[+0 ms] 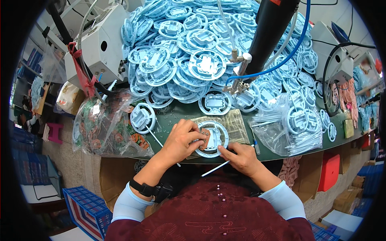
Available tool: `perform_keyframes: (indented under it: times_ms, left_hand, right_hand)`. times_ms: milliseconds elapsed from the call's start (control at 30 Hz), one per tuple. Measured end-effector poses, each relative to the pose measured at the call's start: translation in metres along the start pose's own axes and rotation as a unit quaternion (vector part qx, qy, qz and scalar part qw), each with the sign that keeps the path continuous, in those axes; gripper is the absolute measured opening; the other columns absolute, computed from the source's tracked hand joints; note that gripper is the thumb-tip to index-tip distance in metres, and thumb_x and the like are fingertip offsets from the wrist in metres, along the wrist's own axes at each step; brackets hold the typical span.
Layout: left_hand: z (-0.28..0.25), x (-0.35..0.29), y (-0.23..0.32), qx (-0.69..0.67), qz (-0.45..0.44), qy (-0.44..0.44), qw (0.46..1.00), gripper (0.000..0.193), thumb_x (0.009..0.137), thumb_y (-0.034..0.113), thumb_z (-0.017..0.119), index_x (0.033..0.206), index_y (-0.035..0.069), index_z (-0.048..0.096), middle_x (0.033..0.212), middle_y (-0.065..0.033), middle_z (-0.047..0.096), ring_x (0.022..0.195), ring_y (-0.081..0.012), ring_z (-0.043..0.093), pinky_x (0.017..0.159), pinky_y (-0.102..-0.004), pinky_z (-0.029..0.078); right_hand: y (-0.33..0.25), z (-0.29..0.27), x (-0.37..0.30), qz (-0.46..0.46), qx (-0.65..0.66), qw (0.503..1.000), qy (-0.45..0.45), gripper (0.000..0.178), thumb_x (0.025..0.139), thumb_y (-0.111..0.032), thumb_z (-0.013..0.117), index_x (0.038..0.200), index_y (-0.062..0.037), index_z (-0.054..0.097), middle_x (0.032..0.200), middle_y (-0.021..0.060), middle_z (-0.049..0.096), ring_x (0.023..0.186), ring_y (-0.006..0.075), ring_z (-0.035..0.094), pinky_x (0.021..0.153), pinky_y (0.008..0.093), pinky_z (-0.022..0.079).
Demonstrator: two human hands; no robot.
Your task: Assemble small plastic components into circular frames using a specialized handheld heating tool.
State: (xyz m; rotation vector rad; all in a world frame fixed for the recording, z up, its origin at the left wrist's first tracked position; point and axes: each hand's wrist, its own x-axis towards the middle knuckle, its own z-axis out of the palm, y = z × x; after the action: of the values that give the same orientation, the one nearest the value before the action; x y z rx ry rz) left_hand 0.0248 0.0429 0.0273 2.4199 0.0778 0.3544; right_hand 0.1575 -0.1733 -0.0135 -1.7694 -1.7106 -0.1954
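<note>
Green tabletop [339,135], blue frames [207,64] heaped beyond hands [179,140]; cartons [345,201], perhaps, right.

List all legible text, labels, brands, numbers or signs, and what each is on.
None legible.
Black hanging tool: red patch at the picture's top edge, cut off; unreadable.
Brown board in the left hand: surface marks too small to read.
Black wrist device: no lettering I can make out.
</note>
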Motion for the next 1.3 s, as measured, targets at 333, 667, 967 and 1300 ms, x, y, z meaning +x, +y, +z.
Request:
perform_keyframes:
  times_ms: [333, 667, 967, 1300]
  left_hand:
    - [0.005, 0.000, 0.002, -0.005, 0.003, 0.059, 0.998, 0.015, 0.072, 0.008, 0.075, 0.087, 0.010, 0.072, 0.100, -0.0063, 0.059, 0.098, -0.0264, 0.053, 0.085, -0.0374, 0.041]
    - [0.030, -0.003, 0.007, 0.065, 0.017, 0.129, 0.989, 0.016, 0.071, 0.009, 0.074, 0.085, 0.012, 0.069, 0.101, 0.0007, 0.062, 0.100, -0.0240, 0.054, 0.085, -0.0397, 0.037]
    - [0.026, -0.012, 0.012, 0.081, -0.007, 0.093, 0.992, 0.028, 0.073, 0.015, 0.076, 0.100, 0.012, 0.069, 0.127, -0.0123, 0.053, 0.122, -0.0337, 0.044, 0.097, -0.0472, 0.032]
    - [0.024, -0.020, 0.010, 0.060, -0.047, 0.029, 0.997, 0.042, 0.072, 0.017, 0.079, 0.111, 0.010, 0.066, 0.143, -0.0166, 0.041, 0.135, -0.0385, 0.034, 0.105, -0.0502, 0.027]
  right_hand:
    - [-0.006, 0.007, -0.001, -0.006, -0.012, 1.000, -0.010, 0.031, 0.079, -0.014, 0.068, 0.110, -0.0118, 0.065, 0.074, 0.0022, 0.053, 0.055, 0.0151, 0.057, 0.047, 0.0296, 0.044]
    - [-0.009, 0.008, 0.003, -0.010, -0.003, 1.000, -0.017, 0.033, 0.077, -0.012, 0.065, 0.111, -0.0119, 0.065, 0.073, 0.0014, 0.050, 0.055, 0.0153, 0.056, 0.048, 0.0292, 0.045]
    - [-0.011, 0.001, 0.006, 0.034, 0.018, 0.999, -0.033, 0.035, 0.080, -0.022, 0.071, 0.112, -0.0121, 0.065, 0.073, 0.0026, 0.051, 0.058, 0.0180, 0.057, 0.050, 0.0315, 0.045]
    - [0.005, -0.051, -0.013, 0.202, -0.050, 0.976, -0.063, 0.030, 0.081, -0.011, 0.069, 0.111, -0.0141, 0.066, 0.072, 0.0063, 0.049, 0.060, 0.0250, 0.055, 0.052, 0.0366, 0.045]
